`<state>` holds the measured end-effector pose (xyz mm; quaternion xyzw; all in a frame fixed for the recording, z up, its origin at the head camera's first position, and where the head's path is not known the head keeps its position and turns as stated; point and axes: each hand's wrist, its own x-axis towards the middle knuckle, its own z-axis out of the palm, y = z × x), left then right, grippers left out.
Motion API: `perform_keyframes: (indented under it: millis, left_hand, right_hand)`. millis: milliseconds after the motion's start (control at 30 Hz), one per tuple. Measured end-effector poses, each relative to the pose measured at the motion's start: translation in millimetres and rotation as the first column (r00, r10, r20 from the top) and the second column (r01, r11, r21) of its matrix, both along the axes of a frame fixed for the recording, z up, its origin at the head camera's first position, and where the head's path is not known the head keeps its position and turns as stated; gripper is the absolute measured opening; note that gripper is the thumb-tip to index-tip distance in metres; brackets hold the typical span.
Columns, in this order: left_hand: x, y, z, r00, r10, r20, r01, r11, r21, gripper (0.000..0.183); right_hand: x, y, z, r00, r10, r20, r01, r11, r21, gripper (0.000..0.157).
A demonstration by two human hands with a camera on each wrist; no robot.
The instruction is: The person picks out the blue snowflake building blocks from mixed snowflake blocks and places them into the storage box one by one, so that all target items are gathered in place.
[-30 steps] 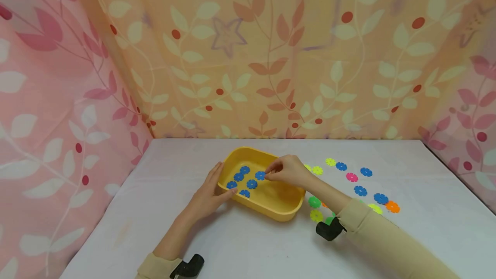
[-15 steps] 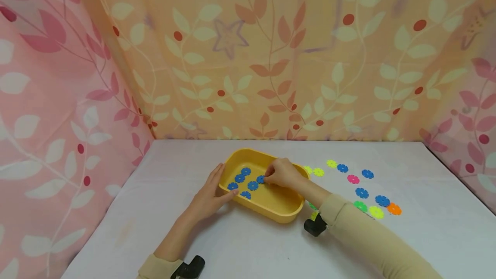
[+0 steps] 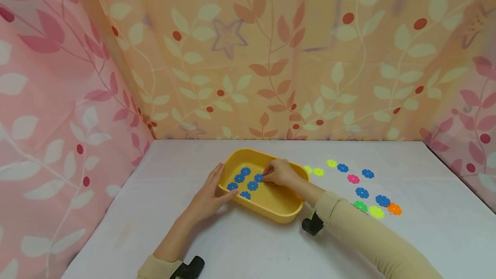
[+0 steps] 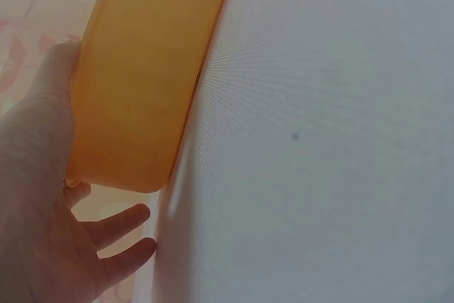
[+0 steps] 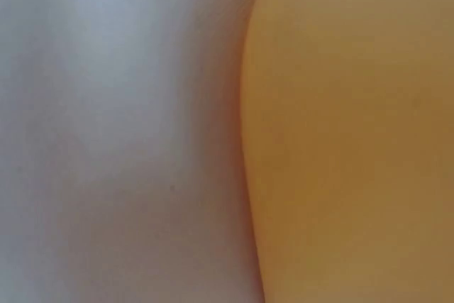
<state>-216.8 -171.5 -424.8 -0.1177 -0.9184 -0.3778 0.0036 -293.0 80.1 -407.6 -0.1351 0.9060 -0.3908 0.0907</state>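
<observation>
A yellow plastic tub sits on the white table, angled, with several blue flower-shaped discs lying in its left half. My left hand holds the tub's left end, the thumb over the near rim and the fingers along the outside. In the left wrist view, that hand has its thumb against the orange-looking tub wall, with two fingers spread beyond the corner. Inside the tub, my right hand pinches a blue disc by its right edge. The right wrist view shows only the tub's wall and tabletop.
Right of the tub lie loose discs: a pink one, an orange one, a green one, several yellow and several blue. My right sleeve hides part of that area. Patterned curtains enclose the table.
My right hand has lowered slightly into the tub with the blue disc, then shifted it a little left. My left hand stays on the tub; the other discs lie unchanged.
</observation>
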Motion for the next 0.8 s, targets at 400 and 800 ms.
perform_keyframes:
  millis: [400,800]
  left_hand:
    - [-0.1,0.1,-0.1,1.0,-0.004,0.002,0.004,1.0,0.002,0.095]
    - [0.4,-0.1,-0.7,1.0,-0.002,-0.014,0.002,1.0,0.004,0.095]
  right_hand:
    - [1.4,-1.2,-1.2,1.0,-0.001,-0.019,0.001,1.0,0.011,0.01]
    - [4.0,5.6,4.0,0.999,0.016,-0.03,-0.018,0.999,-0.048,0.016]
